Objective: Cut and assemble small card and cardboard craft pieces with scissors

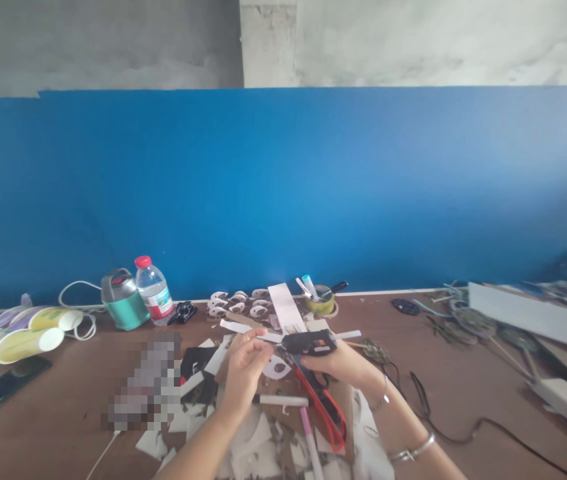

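In the head view, my right hand (343,361) is wrapped round a black glue gun (308,342), its nozzle pointing left. Just left of the nozzle, my left hand (249,357) has its fingers pinched together by a narrow white strip (236,327); what lies between the fingertips is too small to make out. Below and between the hands is a white paper cut-out (276,367) with a dark mark. A red-handled cutting tool (331,417) lies under my right hand, beside a white marker (283,401).
White paper scraps (258,447) cover the near middle. Behind stand a bottle (155,293), a teal container (127,311) and a green tape roll (320,305) holding pens. Paper cups (28,345) lie left; a black cable (483,421) runs right.
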Motion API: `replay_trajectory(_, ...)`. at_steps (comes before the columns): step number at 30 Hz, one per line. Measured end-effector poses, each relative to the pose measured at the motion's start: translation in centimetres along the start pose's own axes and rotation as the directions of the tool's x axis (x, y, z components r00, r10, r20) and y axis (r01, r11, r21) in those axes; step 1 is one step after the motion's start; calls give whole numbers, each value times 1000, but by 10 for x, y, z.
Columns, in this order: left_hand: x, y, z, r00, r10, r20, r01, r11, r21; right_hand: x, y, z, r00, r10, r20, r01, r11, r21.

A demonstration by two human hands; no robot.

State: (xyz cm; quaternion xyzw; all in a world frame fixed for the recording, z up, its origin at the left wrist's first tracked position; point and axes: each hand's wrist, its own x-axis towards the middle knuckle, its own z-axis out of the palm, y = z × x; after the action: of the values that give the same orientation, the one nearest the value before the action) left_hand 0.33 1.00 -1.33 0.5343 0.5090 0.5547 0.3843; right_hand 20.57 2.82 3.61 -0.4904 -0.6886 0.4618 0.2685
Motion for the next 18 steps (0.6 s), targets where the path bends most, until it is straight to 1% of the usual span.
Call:
replay_trajectory(5,0,1,1,1000,-3,-7,3,1000,-9,0,1,0,1000,25,4,-25,1000,-3)
replay_trajectory(11,0,-2,0,1000,13,-9,-13,1000,-18,1,2,-1,1000,-16,3,16,1000,9)
replay_trajectory(18,0,1,2,999,14,-50,-16,999,-32,1,0,-1,1000,12,13,-12,1000,2)
